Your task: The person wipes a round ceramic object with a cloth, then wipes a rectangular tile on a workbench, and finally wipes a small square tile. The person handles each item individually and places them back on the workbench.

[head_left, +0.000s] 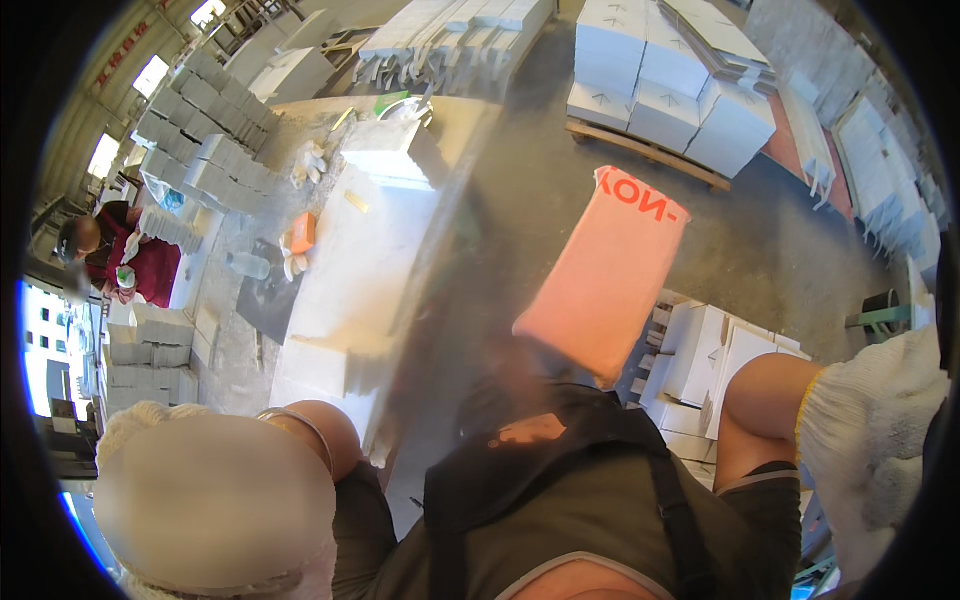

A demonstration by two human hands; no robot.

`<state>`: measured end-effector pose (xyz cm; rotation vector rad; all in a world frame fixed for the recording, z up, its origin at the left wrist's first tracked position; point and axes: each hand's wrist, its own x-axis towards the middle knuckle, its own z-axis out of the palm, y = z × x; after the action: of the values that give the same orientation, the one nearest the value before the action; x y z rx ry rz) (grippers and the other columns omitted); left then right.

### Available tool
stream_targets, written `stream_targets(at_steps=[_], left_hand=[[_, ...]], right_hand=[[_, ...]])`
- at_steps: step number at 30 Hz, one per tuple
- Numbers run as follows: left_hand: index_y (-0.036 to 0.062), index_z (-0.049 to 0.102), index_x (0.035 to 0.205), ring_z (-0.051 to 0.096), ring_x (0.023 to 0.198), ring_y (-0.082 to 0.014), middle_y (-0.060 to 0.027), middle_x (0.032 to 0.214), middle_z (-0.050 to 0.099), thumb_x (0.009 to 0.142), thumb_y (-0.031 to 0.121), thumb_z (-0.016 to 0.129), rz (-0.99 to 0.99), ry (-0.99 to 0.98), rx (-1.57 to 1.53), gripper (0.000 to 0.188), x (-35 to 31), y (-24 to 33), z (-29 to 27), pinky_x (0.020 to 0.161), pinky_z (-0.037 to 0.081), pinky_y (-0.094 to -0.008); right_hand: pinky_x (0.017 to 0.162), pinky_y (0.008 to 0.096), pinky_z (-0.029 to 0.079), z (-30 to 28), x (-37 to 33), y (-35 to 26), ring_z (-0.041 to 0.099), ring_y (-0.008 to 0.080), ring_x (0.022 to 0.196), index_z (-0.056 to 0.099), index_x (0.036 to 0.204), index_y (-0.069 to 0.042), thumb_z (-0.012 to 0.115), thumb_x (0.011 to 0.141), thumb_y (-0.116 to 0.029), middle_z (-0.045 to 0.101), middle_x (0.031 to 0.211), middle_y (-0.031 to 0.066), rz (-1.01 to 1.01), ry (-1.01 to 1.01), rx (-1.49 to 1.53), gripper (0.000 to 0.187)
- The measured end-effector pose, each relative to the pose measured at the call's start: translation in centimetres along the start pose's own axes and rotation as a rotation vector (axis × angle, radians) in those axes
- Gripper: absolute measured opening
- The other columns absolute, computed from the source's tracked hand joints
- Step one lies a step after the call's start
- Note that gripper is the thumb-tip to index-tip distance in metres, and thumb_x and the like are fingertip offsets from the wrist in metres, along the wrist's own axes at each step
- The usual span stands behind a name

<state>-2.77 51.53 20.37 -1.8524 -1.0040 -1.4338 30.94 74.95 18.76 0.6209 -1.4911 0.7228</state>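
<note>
Both my hands wear white knit gloves and are raised close to the camera at the lower corners. A blurred pale patch covers most of my left hand (150,420), hiding its fingers; a band circles the bare forearm beside it. My right hand (875,440) is at the right rim, its glove cuff edged in yellow. Its fingers are out of clear sight, and I cannot make out anything held. In front of my dark clothing lies a flat orange sheet (610,270) with red lettering, sunlit; I cannot tell whether it is cloth or a bag.
A long workbench (350,260) with white slabs stands left of centre. On it are an orange box (303,233), a plastic bottle (248,265) and loose gloves (308,163). White boxes (665,110) sit on a pallet ahead. A person (145,265) works at far left among stacked slabs.
</note>
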Motion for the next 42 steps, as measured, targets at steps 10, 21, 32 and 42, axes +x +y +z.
stream_targets(at_steps=[10,21,32,42], left_hand=[[-0.0003,0.075,0.111,0.073,0.084,-0.0249,-0.0152,0.098,0.076,0.086,0.04,0.082,-0.014,0.022,0.09,0.048,-1.1,-1.0,-0.5,0.074,0.06,-0.0359],[0.0,0.075,0.112,0.073,0.084,-0.0246,-0.0151,0.098,0.076,0.086,0.041,0.082,-0.562,-0.182,0.532,0.049,-8.0,-6.5,-6.8,0.074,0.06,-0.0361],[0.0024,0.075,0.11,0.072,0.081,-0.0228,-0.0133,0.096,0.075,0.084,0.004,0.075,-1.44,-0.249,0.618,0.026,-24.0,-9.5,-10.1,0.073,0.055,-0.0315],[0.0051,0.075,0.112,0.072,0.086,-0.0265,-0.0139,0.101,0.075,0.086,0.006,0.072,-1.565,-0.175,0.673,0.026,-28.3,-7.3,-9.7,0.078,0.056,-0.0348]], right_hand=[[0.073,0.0363,0.048,0.3,0.1,3.9,0.059,0.0207,0.083,0.063,0.115,0.003,0.064,0.097,-0.038,0.063,0.097,0.0131,0.034,-0.02,0.014,0.045],[0.069,0.0338,0.048,3.2,-7.6,16.1,0.059,0.0183,0.076,0.066,0.109,0.004,0.064,0.097,-0.038,0.065,0.089,0.0119,0.489,0.081,-0.468,0.044],[0.07,0.0247,0.048,8.7,-21.7,30.4,0.059,0.0099,0.076,0.072,0.118,0.002,0.068,0.096,-0.014,0.066,0.09,0.0022,1.674,0.078,-0.464,0.027],[0.078,0.0258,0.05,14.8,-19.7,39.8,0.064,0.0116,0.084,0.073,0.122,-0.004,0.071,0.095,-0.023,0.071,0.097,0.0043,1.645,-0.169,-0.303,0.033]])
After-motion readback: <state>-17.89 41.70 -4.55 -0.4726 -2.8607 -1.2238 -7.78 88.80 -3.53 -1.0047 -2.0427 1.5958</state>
